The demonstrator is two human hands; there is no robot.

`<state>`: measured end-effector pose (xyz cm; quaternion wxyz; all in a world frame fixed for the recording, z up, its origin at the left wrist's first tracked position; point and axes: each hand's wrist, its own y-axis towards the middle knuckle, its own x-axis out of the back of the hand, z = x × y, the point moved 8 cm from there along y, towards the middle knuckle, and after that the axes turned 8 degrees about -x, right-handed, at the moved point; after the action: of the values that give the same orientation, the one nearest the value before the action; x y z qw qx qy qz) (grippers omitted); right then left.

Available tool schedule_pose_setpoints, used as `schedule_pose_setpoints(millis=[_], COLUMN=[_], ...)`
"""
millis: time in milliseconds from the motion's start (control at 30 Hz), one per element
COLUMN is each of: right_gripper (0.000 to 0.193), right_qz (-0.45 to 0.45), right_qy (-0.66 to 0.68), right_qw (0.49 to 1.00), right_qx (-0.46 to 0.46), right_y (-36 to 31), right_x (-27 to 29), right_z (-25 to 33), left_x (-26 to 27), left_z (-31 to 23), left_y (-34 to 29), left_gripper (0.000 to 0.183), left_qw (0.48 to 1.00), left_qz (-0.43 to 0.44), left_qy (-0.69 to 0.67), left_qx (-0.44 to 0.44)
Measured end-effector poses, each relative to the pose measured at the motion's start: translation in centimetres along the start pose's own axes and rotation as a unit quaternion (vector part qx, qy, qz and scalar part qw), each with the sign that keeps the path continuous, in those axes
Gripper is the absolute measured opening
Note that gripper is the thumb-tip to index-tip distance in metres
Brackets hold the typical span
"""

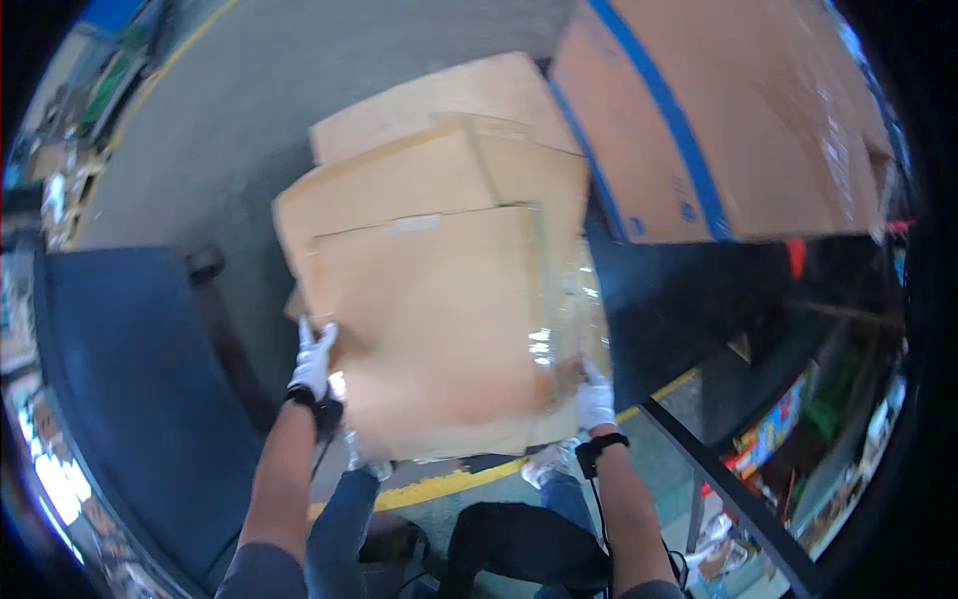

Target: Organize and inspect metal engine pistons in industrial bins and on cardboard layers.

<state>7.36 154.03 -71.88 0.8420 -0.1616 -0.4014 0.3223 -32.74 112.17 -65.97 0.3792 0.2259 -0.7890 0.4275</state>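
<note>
Head view: left fingers [304, 333] spread, right fingers [587, 372] unclear, at cardboard [429, 309] beside striped box [738, 125].

Flattened cardboard sheets [429, 309] overlapped in a loose stack. The white-gloved left hand [313, 361] was at the stack's left edge, the white-gloved right hand [596, 399] at its right edge. A large carton [768, 120] with blue bands [661, 92] stood at upper right; a yellow line [429, 493] crossed the floor [239, 120].
</note>
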Motion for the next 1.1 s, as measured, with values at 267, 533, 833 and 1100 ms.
schedule_pose_setpoints(millis=[267,533,833,1100], right_gripper=[0.021,0.041,0.048,0.034], right_qz=[0.021,-0.151,-0.093,-0.012], right_qy=[-0.016,-0.104,0.040,-0.194], right_qw=[0.989,0.977,0.994,0.980], right_qx=[-0.143,0.111,-0.042,0.034], right_y=[6.0,10.5,15.2,16.2], right_x=[0.8,2.8,2.2,-4.3], right_z=[-0.1,10.5,6.3,16.0], left_x=[-5.3,-3.1,3.2,6.4], left_z=[4.5,9.3,2.6,-1.7], left_y=[-3.9,5.7,10.7,15.4], left_gripper=[0.074,0.075,0.083,0.087], left_qw=[0.900,0.617,0.705,0.949], left_qz=[-0.082,-0.147,-0.192,0.016], left_qy=[-0.388,-0.743,-0.634,-0.296], left_qx=[0.182,0.215,0.254,0.103])
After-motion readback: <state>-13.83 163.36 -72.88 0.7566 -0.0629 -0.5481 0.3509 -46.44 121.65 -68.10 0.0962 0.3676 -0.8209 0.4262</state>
